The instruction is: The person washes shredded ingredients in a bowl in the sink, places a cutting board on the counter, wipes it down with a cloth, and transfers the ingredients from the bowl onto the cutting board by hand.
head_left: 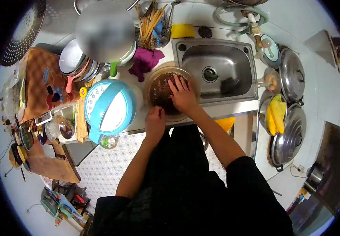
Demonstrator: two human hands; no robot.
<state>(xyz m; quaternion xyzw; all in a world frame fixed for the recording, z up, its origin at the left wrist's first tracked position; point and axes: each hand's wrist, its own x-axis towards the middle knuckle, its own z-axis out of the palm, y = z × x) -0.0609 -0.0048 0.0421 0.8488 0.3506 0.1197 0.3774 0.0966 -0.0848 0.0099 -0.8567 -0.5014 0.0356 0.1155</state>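
On the counter in front of me is a round, see-through bowl [146,91] with a dark brown, wet-looking mass [159,87] in it; I cannot make out what the mass is. My right hand [183,95] lies over it, palm down with fingers stretched and spread, its fingertips at the contents. At the bowl's near left edge, my left hand [155,121] is closed, its curled fingers on the rim. To the left of the bowl stands a blue and white lidded container [113,108]. A purple cloth [146,62] lies just behind it.
A steel sink [221,65] adjoins the bowl on the right, with dark scraps near its drain. Behind are a yellow sponge [183,31] and a utensil basket [153,37]. Stacked bowls [73,57] stand left. Yellow gloves [275,114] and large lidded pots [290,135] stand right.
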